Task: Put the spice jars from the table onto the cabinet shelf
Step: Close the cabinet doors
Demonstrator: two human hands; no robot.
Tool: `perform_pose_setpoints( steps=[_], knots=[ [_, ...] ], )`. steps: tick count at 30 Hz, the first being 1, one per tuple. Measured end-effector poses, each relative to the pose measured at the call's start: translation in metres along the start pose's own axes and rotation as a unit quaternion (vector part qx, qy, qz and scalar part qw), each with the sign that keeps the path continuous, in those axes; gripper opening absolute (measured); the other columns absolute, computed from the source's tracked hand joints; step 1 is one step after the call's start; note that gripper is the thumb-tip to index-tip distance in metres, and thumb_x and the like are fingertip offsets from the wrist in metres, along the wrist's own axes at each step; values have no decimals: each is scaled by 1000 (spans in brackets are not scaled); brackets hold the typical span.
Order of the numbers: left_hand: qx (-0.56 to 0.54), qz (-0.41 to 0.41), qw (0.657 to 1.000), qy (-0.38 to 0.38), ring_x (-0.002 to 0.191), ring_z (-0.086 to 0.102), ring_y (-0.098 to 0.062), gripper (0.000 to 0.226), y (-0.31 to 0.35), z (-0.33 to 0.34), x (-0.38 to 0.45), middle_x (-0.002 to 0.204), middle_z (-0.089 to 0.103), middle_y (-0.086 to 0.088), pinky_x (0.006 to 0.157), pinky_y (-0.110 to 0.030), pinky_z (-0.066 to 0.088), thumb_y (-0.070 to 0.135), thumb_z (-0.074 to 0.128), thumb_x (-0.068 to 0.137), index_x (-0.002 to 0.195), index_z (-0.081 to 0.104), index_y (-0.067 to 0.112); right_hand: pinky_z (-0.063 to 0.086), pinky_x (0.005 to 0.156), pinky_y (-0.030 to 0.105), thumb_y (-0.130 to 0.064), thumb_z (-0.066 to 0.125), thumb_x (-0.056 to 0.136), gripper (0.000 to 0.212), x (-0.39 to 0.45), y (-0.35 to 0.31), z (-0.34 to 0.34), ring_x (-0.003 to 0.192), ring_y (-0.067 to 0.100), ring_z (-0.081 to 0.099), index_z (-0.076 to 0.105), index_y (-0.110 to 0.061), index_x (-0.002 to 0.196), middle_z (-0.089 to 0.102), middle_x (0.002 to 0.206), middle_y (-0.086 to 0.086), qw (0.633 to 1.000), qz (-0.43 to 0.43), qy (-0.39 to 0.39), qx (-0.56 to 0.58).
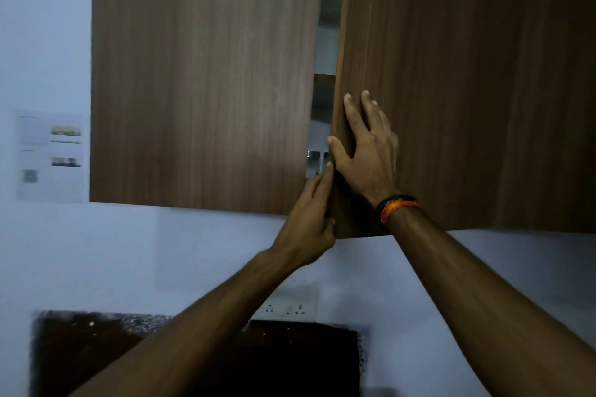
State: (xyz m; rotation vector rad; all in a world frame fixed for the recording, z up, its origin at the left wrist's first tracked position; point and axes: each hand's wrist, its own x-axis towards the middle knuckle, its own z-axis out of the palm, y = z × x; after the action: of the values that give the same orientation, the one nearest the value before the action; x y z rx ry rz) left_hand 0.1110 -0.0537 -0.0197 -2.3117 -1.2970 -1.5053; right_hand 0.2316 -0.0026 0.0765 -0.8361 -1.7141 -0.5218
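While both arms reached up toward it, the wall cabinet (206, 74) filled most of the view, its wood-grain doors hung against a pale wall (42, 26). The left door (200, 90) sat flush and closed; the right door (435, 74) stood slightly ajar, leaving a narrow dark gap (322, 90) between the two, through which a pale strip of the interior and something shiny low down could be glimpsed (too little showed to say what it was). Below, a dark speckled surface (80, 348) lay along the bottom of the frame, partly covered by the forearms. No spice jars were visible anywhere, neither on that surface nor through the gap, so their place could not be told. The right hand (364, 155) lay flat and spread on the front of the right door, its thumb hooked round the door's free edge, holding nothing else. The left hand (309, 219) was curled narrow round the same edge lower down, fingertips tucked behind it near the bottom corner. A printed sheet (51, 155) was stuck on the wall left of the cabinet, a white socket plate (290, 304) sat beneath it, and an orange and dark band (396, 206) circled the right wrist.
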Motion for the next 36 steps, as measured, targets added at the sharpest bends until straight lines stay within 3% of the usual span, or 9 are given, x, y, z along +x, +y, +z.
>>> perform_pose_setpoints(
  steps=[5, 7, 11, 14, 25, 36],
  knots=[
    [117, 8, 993, -19, 145, 29, -27, 97, -25, -3, 18, 166, 3, -9, 111, -28, 39, 4, 65, 86, 159, 0, 10, 18, 117, 62, -46, 52, 94, 73, 6, 13, 36, 152, 29, 9, 20, -29, 157, 7, 166, 7, 998, 10, -56, -25],
    [182, 23, 983, -22, 150, 17, -28, 99, -34, -2, 24, 167, -6, -9, 113, -32, 36, 9, 66, 86, 159, -1, 11, 17, 117, 63, -41, 53, 94, 71, 9, 19, 46, 152, 29, 8, 22, -29, 157, 6, 166, 7, 997, 15, -73, -32],
    [326, 42, 942, -64, 153, -9, -30, 99, -55, 0, 36, 166, -13, -11, 126, -46, 3, 22, 65, 87, 159, -2, 10, 17, 116, 65, -33, 59, 88, 78, 10, 29, 59, 152, 31, 6, 21, -27, 157, 4, 166, 8, 992, 10, -114, -56],
    [427, 34, 897, -105, 152, -18, -31, 99, -73, 2, 45, 165, -18, -12, 124, -53, -7, 35, 59, 91, 158, -9, 9, 14, 117, 65, -37, 60, 88, 84, 13, 35, 69, 153, 31, 0, 16, -26, 158, -2, 167, 8, 987, 1, -139, -76],
    [513, 29, 850, -114, 150, -22, -36, 97, -100, 13, 59, 163, -18, -20, 118, -65, -4, 39, 53, 91, 156, -9, 2, 8, 118, 65, -53, 56, 88, 95, 18, 41, 87, 152, 34, -9, 1, -21, 159, -14, 165, 12, 977, -22, -169, -127],
    [518, 23, 845, -135, 150, -23, -35, 98, -96, 9, 59, 162, -23, -19, 119, -63, -3, 33, 53, 92, 155, -14, 2, 7, 119, 64, -54, 53, 90, 94, 15, 41, 85, 152, 34, -11, -1, -21, 159, -16, 165, 12, 976, -28, -177, -125]
  ],
)
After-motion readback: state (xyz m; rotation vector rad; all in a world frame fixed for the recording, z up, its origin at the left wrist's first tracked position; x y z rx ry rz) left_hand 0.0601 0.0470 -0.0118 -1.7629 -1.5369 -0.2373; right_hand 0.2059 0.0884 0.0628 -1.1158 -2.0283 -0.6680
